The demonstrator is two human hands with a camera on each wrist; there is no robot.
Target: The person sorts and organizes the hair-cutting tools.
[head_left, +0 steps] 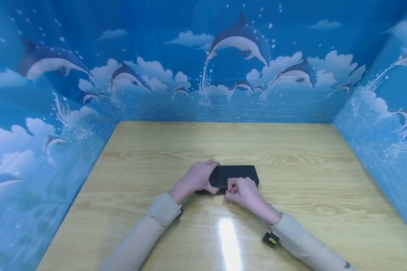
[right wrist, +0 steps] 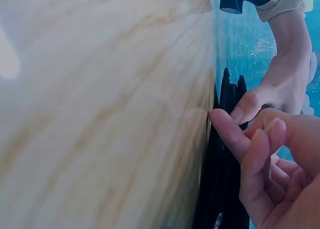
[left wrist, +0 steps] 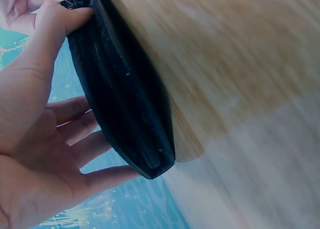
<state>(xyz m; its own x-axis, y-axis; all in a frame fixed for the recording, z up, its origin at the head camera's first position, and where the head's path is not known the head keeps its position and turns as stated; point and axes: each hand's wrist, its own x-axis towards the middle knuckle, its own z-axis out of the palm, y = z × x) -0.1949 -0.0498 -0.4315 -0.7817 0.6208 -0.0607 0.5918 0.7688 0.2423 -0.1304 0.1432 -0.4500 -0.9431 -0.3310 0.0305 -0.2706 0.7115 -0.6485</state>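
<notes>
A flat black zip case point(head_left: 235, 171) lies on the table in front of me. My left hand point(head_left: 196, 176) grips its left end, thumb on the near edge and fingers over the far side. In the left wrist view, zipper teeth point(left wrist: 101, 64) run along the narrow side, between two raised edges. My right hand point(head_left: 245, 194) has its fingers curled at the middle of the near edge, pinching at the zipper close to the left thumb. The fingertips hide the zipper pull. The right wrist view shows both hands meeting at the case's edge point(right wrist: 226, 84).
The wood-grain table point(head_left: 291, 150) extends around the case on all sides. Blue dolphin-print curtains point(head_left: 176, 101) enclose its back and sides. A small black device point(head_left: 270, 239) is worn at the right wrist, and bright glare point(head_left: 230, 241) lies near the front.
</notes>
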